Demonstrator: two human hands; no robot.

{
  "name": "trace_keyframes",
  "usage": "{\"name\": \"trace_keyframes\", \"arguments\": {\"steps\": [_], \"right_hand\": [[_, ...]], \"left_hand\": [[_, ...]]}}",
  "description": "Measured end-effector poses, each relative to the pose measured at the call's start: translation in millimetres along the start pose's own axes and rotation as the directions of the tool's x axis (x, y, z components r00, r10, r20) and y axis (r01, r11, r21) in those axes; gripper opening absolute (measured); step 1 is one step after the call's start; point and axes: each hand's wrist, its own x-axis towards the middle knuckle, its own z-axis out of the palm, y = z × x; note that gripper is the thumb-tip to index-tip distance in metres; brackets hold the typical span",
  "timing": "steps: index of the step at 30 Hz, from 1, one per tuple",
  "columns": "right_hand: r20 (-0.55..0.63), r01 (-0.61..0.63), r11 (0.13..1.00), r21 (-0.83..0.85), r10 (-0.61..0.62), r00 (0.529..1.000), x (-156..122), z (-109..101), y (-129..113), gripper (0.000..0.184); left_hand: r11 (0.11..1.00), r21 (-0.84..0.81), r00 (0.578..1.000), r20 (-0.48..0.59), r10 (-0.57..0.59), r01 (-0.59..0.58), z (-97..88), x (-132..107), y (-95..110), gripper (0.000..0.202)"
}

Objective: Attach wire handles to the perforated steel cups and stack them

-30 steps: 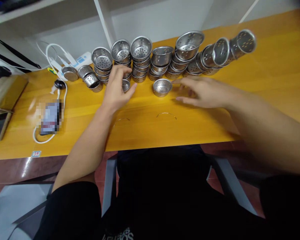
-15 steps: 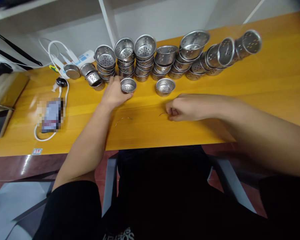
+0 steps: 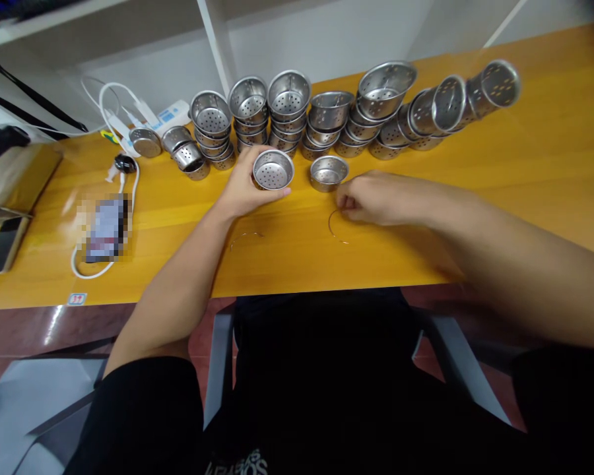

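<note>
My left hand [image 3: 245, 188] grips a small perforated steel strainer cup [image 3: 272, 170], tilted so its holed bottom faces me, just above the yellow table [image 3: 525, 165]. My right hand [image 3: 376, 198] is closed in a pinch on a thin curved wire handle [image 3: 335, 227], lifted slightly off the table. A second strainer cup [image 3: 329, 173] stands upright between the two hands. Another wire handle [image 3: 246, 236] lies flat on the wood below my left wrist.
Several stacks of the same strainer cups [image 3: 287, 112] line the table's far side, the rightmost stacks [image 3: 455, 102] leaning over. At the left lie loose cups [image 3: 183, 153], a white power strip with cables [image 3: 129, 115], a phone [image 3: 103, 227] and a box [image 3: 10, 178].
My left hand picked up the cup and tilted it toward me, moving it right. My right hand drew back, pinched the wire handle and raised it.
</note>
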Motion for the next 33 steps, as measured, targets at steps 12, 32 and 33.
{"name": "trace_keyframes", "arguments": {"steps": [12, 32, 33], "right_hand": [[0.127, 0.217, 0.975, 0.055, -0.222, 0.967, -12.0, -5.1, -16.2, 0.022], [0.180, 0.152, 0.972, -0.178, -0.120, 0.976, -14.0, 7.6, -45.4, 0.004], [0.165, 0.166, 0.971, -0.170, -0.138, 0.977, -14.3, 8.7, -43.4, 0.004]], "left_hand": [[0.996, -0.076, 0.998, -0.034, -0.057, 0.054, 10.4, -2.5, -2.5, 0.105], [1.000, 0.016, 0.991, -0.137, 0.002, 0.000, 13.4, 0.0, -13.3, 0.104], [1.000, 0.009, 0.991, -0.136, -0.009, 0.011, 14.0, -0.1, -14.5, 0.106]]}}
